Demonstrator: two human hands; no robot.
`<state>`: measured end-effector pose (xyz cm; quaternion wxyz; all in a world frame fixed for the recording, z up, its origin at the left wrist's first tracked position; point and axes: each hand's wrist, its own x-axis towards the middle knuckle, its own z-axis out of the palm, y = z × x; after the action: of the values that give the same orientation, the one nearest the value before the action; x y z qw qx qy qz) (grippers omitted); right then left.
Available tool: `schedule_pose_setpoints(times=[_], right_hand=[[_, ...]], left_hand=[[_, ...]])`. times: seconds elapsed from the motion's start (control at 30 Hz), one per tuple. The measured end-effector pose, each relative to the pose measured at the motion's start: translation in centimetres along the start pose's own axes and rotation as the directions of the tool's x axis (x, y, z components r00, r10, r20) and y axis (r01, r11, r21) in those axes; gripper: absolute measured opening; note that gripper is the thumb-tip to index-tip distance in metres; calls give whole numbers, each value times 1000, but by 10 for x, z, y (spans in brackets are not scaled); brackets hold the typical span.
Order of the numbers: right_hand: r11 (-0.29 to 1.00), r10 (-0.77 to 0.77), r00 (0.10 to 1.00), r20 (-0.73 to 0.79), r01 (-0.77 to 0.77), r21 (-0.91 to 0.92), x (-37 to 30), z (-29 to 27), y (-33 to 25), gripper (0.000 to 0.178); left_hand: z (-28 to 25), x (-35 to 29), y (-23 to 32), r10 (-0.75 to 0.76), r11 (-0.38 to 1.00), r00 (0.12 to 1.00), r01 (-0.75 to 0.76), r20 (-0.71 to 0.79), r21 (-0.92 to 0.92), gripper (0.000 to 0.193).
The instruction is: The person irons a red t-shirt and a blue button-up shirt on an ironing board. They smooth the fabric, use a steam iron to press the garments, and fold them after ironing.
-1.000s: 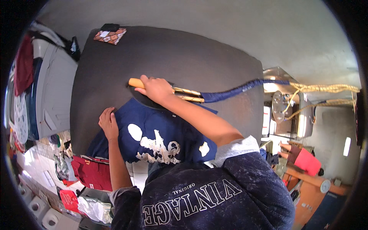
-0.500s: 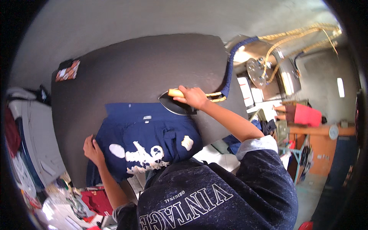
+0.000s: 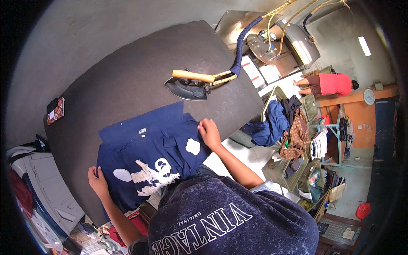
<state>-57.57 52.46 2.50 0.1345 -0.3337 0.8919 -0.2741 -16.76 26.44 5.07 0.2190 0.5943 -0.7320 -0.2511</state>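
Observation:
A navy-blue shirt (image 3: 148, 146) lies spread across the near edge of the dark padded ironing table (image 3: 144, 76). It has a small label near its upper band and ragged white patches lower down. At the shirt's left edge, my left hand (image 3: 98, 182) is closed with the cloth between thumb and fingers. Over on the right edge, my right hand (image 3: 210, 133) pinches the fabric. A black iron (image 3: 189, 89) with a pale wooden handle rests on the table beyond the shirt, touched by neither hand.
The iron's wrapped blue hose (image 3: 241, 46) rises toward the back right. A small patterned packet (image 3: 56, 111) lies at the table's far left corner. Crates with clothes (image 3: 272, 117) stand to the right. Another person in a red top (image 3: 333, 84) is farther off.
My right hand has let go of the iron and moved down to the shirt's right edge. The iron now stands on the table alone. My left hand stays at the left edge.

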Motion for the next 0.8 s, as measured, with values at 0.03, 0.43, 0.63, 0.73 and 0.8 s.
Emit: schedule_pose_setpoints(times=[0.03,0.43,0.63,0.73,0.8], right_hand=[[991,37,999,-33,-33,128,-5,-3,-5,16],[614,-42,920,389,-284,737,-70,89,-101,15],[602,-38,902,430,-323,730,-70,107,-105,15],[615,-42,899,436,-321,720,-73,106,-106,16],[661,-63,912,405,-266,702,-75,106,-107,17]], left_hand=[[-8,-8,35,4,1000,1000,-5,-26,-29,14],[102,-111,92,170,936,968,-100,182,-339,13],[106,-102,103,172,971,963,-130,209,-199,14],[108,-105,104,147,969,969,-101,197,-225,11],[107,-109,104,130,962,968,-71,215,-263,9]])
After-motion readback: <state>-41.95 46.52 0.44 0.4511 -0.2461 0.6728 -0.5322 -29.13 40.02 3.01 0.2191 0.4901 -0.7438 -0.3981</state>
